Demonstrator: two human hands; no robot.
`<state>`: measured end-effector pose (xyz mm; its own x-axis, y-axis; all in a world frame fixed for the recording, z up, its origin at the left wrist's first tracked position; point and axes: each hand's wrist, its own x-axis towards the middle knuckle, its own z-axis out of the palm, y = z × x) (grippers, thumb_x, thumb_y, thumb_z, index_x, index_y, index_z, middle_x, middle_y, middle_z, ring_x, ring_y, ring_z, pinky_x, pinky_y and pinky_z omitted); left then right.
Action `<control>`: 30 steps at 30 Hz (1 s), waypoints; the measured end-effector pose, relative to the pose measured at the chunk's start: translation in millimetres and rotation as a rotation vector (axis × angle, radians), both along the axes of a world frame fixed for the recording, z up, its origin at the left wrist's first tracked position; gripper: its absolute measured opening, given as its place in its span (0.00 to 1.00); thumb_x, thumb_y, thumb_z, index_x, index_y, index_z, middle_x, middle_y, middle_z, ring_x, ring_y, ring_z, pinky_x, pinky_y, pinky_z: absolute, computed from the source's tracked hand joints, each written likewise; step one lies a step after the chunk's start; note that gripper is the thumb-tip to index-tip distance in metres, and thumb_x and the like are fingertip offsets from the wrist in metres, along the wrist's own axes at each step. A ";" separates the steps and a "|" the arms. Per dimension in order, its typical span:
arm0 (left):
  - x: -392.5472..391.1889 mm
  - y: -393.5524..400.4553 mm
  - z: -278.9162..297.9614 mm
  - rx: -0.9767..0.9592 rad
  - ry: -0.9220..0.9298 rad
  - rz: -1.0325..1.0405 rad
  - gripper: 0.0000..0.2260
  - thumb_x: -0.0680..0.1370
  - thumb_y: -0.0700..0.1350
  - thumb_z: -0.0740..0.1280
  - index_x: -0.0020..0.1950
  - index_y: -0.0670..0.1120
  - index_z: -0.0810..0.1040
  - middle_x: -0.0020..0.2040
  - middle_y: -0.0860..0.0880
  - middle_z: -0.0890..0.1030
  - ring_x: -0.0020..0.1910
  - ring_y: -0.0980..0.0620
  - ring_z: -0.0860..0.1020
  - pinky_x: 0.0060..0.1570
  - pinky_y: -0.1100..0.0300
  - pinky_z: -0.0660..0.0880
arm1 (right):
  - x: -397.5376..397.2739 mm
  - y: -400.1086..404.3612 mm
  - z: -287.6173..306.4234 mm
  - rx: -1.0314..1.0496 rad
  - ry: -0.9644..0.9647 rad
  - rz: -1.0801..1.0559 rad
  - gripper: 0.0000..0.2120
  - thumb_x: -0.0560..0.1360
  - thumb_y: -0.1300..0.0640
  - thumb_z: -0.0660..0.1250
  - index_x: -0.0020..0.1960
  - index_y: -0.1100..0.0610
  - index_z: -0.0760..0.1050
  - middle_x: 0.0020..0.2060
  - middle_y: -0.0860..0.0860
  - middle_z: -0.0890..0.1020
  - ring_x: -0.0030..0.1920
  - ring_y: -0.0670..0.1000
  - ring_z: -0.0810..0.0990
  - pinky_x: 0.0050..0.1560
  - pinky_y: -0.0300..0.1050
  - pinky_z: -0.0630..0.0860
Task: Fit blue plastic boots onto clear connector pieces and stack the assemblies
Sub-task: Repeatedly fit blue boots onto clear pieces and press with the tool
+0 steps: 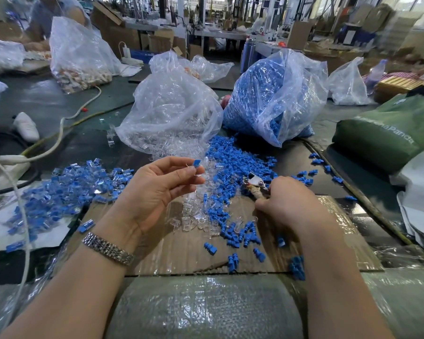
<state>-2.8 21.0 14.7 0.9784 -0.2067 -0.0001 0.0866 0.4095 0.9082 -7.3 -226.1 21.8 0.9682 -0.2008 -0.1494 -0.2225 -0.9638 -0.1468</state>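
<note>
In the head view, a blue boot (196,163) with a clear connector piece (191,170) was pinched between thumb and fingertips of the left hand (157,189) at the frame's centre, raised above the desk (59,99), presumably so the fit could be checked. The grip of the right hand (289,201) was closed around a wrapped-handle tool (253,185), its metal tip aimed toward the loose blue boots (235,165); what the tool was exactly could not be told.

Finished assemblies (66,189) were heaped at the left of the frame, within easy reach of the left hand. Loose clear pieces (194,216) lay on the cardboard sheet (181,253) between the hands. Behind, a bag of clear pieces (171,111) and a bag of blue boots (274,99) stood open. A white cable (25,216) crossed the assembly heap at lower left and might snag a reach there. A green bag (389,133) lay at the right.
</note>
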 end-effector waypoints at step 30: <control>-2.3 -6.8 0.6 0.024 -0.055 0.102 0.10 0.67 0.38 0.74 0.48 0.41 0.84 0.49 0.42 0.86 0.52 0.45 0.83 0.61 0.49 0.78 | -18.9 53.3 39.9 0.834 0.191 0.368 0.15 0.84 0.51 0.63 0.53 0.64 0.77 0.37 0.53 0.86 0.40 0.52 0.87 0.40 0.41 0.81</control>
<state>-5.1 14.3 15.3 0.9930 -0.1069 0.0501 -0.0042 0.3921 0.9199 -26.2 -172.8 61.7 0.8939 0.3576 -0.2705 -0.0158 -0.5778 -0.8160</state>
